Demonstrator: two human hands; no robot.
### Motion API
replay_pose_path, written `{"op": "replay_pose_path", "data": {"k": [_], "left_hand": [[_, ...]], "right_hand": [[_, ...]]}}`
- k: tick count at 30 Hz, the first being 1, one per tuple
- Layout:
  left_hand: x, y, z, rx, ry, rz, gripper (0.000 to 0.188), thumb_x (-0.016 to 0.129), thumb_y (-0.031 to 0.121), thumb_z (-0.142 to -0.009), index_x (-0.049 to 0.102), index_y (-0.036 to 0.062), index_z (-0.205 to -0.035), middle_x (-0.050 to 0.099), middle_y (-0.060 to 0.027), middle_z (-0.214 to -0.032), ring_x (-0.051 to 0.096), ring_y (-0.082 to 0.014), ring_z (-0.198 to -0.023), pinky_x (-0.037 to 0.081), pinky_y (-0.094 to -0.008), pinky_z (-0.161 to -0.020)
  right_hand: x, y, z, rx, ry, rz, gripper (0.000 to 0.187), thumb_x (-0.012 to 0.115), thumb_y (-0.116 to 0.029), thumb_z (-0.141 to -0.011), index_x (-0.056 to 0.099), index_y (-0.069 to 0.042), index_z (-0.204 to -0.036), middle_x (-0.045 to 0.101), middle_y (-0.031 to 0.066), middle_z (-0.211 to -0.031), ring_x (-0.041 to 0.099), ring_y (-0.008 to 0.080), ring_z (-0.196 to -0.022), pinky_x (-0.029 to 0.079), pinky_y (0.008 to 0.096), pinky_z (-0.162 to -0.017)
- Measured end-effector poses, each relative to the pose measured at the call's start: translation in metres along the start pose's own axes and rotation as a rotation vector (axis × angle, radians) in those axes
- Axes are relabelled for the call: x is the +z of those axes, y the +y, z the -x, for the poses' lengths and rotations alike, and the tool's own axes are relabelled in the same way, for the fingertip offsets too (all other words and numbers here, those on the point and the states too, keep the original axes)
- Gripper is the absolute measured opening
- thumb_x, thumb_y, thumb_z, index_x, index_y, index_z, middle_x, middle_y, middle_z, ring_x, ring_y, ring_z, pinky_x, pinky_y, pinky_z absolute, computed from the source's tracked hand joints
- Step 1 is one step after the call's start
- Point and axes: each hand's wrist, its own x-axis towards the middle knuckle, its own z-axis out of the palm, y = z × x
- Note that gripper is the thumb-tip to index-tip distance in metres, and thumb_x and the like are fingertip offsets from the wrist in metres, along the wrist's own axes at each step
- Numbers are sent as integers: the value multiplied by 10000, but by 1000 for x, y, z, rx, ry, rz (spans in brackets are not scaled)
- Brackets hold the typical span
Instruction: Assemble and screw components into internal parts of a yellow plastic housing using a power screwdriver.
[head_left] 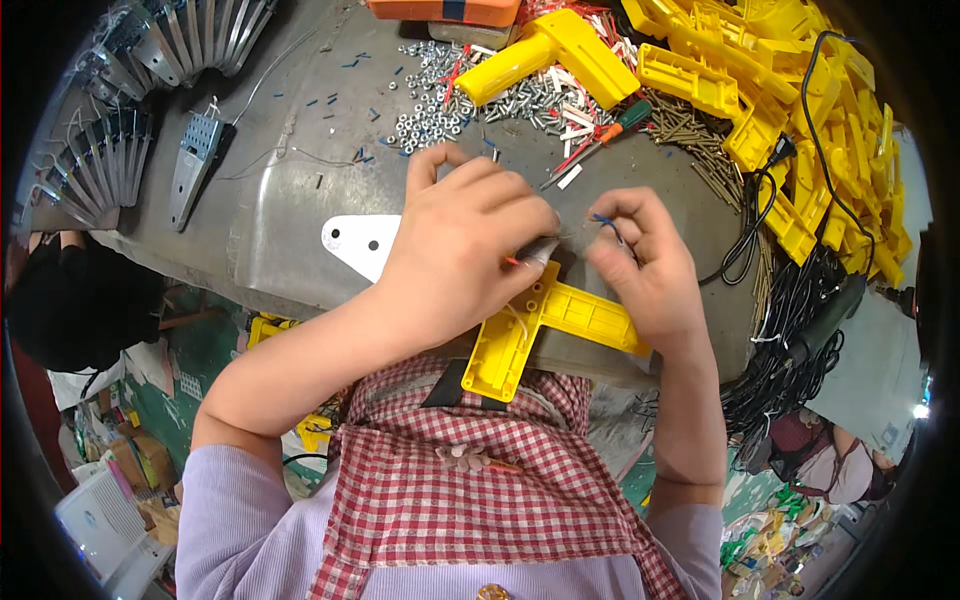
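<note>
The left hand point(470, 235) curls over the white plate point(362, 248); its fingertips' grip I cannot tell. The right hand point(645, 275) pinches a thin blue piece point(609, 227). By the table's point(275, 195) near edge, the hollow yellow shell point(588, 316) contains a pale wire point(521, 323).

Yellow housing point(537, 325), smooth plastic; tapered plate point(356, 243), smooth, metal-looking; tabletop point(300, 195), scuffed metal; apron point(480, 500), matt cloth
</note>
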Motion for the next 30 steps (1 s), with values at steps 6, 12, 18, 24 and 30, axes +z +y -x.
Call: {"op": "replay_pose_path", "data": {"k": [6, 12, 18, 24, 30], "left_hand": [[-2, -1, 4, -390, -93, 409, 152, 706, 78, -779, 622, 4, -882, 609, -37, -819, 556, -104, -757, 443, -243, -654], [0, -1, 6, -441, -56, 449, 186, 686, 57, -800, 624, 1, -966, 606, -17, -835, 560, -89, -790, 451, -237, -719], [2, -3, 5, -551, -86, 653, 409, 675, 70, -819, 515, -10, -1187, 614, -39, -881, 574, -107, -845, 459, -253, -788], [4, -4, 6, -539, -79, 656, 425, 679, 83, -826, 501, -24, -1197, 622, -52, -901, 579, -112, -880, 461, -262, -811], [3, -8, 6, -558, -101, 680, 274, 674, 79, -828, 588, -20, -1069, 634, -46, -928, 584, -99, -872, 468, -252, -795]], "right_hand": [[-6, -1, -6, -18, -37, 345, 194, 604, -191, -889, 620, 1, -908, 602, 70, -690, 527, 70, -666, 445, 253, -619], [-5, -5, -8, 69, -150, 371, 211, 562, -205, -914, 626, -4, -920, 584, 63, -671, 503, 86, -634, 435, 260, -602], [-8, -4, -8, 121, -86, 163, 186, 570, -181, -904, 625, -5, -926, 569, -5, -697, 467, 53, -668, 410, 230, -611], [-11, -6, -9, 142, -144, 90, 160, 605, -137, -874, 653, 9, -917, 613, -20, -780, 487, 31, -714, 405, 197, -636], [-8, -10, -10, 198, -207, 27, 180, 613, -137, -874, 672, 11, -957, 645, 1, -818, 521, 37, -753, 426, 200, -668]]}}
